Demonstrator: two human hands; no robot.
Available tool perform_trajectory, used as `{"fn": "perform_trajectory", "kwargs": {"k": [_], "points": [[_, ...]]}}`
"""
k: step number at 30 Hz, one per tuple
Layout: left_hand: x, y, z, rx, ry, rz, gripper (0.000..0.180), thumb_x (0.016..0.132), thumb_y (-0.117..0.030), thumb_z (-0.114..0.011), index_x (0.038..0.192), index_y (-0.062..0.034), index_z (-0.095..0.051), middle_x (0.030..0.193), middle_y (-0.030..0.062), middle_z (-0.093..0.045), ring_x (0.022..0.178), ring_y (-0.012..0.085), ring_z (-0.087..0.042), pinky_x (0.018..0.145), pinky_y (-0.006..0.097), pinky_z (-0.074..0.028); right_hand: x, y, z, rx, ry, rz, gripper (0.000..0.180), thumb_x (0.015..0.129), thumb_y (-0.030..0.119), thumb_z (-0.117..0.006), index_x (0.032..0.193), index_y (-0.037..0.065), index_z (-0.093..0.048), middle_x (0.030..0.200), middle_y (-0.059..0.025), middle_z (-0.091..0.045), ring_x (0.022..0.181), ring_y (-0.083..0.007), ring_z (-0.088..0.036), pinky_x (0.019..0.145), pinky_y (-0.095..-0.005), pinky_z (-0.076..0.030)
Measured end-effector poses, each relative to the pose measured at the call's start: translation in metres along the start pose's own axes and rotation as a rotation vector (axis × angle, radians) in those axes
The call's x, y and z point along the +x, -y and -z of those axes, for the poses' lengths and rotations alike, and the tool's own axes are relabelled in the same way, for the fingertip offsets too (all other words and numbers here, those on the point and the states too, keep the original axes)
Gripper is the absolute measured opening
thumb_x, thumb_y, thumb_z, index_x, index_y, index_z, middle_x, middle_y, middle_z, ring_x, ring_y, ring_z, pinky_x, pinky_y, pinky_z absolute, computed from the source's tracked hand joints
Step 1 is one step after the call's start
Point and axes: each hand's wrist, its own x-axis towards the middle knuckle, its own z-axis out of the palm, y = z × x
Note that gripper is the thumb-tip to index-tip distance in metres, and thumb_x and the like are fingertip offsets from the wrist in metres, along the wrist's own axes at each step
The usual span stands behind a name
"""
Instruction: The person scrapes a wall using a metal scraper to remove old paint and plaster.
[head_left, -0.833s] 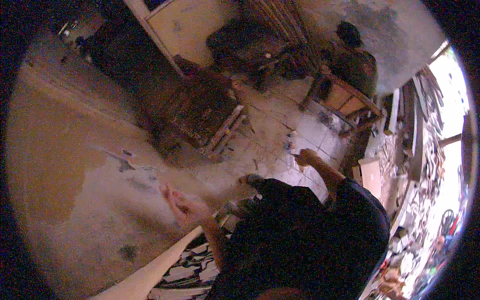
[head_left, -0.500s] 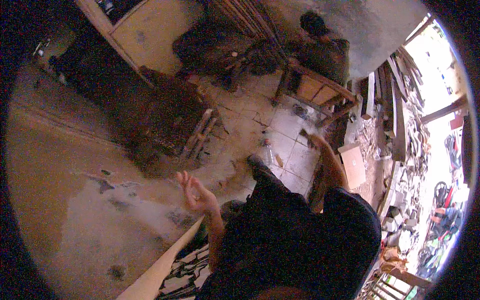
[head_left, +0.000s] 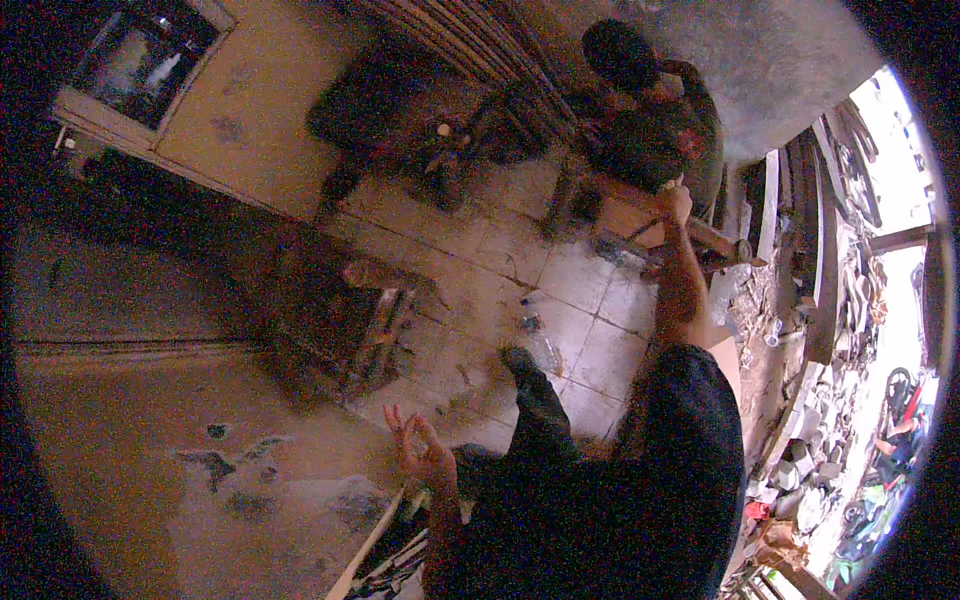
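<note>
Perhaps the foot (head_left: 518,362) at the centre of the view could knock the blurred bottle (head_left: 547,350) just beside it on the tiles (head_left: 590,345) with a careless step; farther right, a swinging arm could bump the wooden frame (head_left: 622,218) or the co-worker (head_left: 708,150) behind it. The left hand (head_left: 428,462), lower middle, is raised, fingers spread and bare; the right arm stretches toward the upper right, its hand (head_left: 675,205) over the wooden frame, fingers bunched, whether gripping or touching anything I cannot tell.

A head-worn fisheye camera looks steeply down over the wearer's torso (head_left: 600,510), close at the lower edge, toward the floor (head_left: 580,290) farther off.
</note>
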Motion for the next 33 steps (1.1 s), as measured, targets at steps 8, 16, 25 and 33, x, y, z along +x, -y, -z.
{"fn": "perform_trajectory", "kwargs": {"k": [8,16,25,33], "points": [[0.012,-0.027,-0.035,0.183,-0.001,-0.112,0.008,0.087,-0.004,-0.063,0.093,0.0013,-0.060,0.137,0.0291,-0.045,0.122,0.0374,-0.053,0.095,0.043,-0.048,-0.059,-0.006,-0.031,0.031,-0.178,0.238,0.043,0.094,0.033,-0.044,0.114,-0.004,-0.052,0.102,-0.0321,-0.061,0.090,-0.0468,-0.062,0.080,-0.0523,-0.049],[-0.018,-0.007,-0.042,0.054,0.052,-0.091,0.010,0.088,-0.002,-0.062,0.097,0.0032,-0.061,0.134,0.0274,-0.049,0.116,0.0364,-0.058,0.090,0.042,-0.051,-0.300,-0.144,-0.087,-0.232,0.852,0.218,0.046,0.092,0.032,-0.049,0.127,0.001,-0.049,0.093,-0.0274,-0.062,0.075,-0.0423,-0.063,0.068,-0.0542,-0.050],[-0.015,0.082,0.028,-0.111,0.117,-0.059,0.032,0.090,-0.009,-0.062,0.119,0.0042,-0.060,0.134,0.0213,-0.052,0.114,0.0303,-0.059,0.090,0.038,-0.051,-0.372,-0.128,-0.053,0.203,0.314,-0.286,0.053,0.087,0.038,-0.059,0.119,-0.004,-0.050,0.097,-0.0278,-0.062,0.079,-0.0395,-0.064,0.072,-0.0519,-0.051],[-0.001,0.163,0.090,-0.363,0.156,0.263,0.039,0.089,-0.018,-0.065,0.119,0.0055,-0.059,0.112,0.0144,-0.066,0.097,0.0213,-0.065,0.083,0.033,-0.052,-0.298,-0.081,0.082,0.959,-0.890,-0.416,0.062,0.083,0.044,-0.068,0.112,-0.007,-0.051,0.101,-0.0282,-0.062,0.082,-0.0370,-0.064,0.076,-0.0499,-0.052]]}}
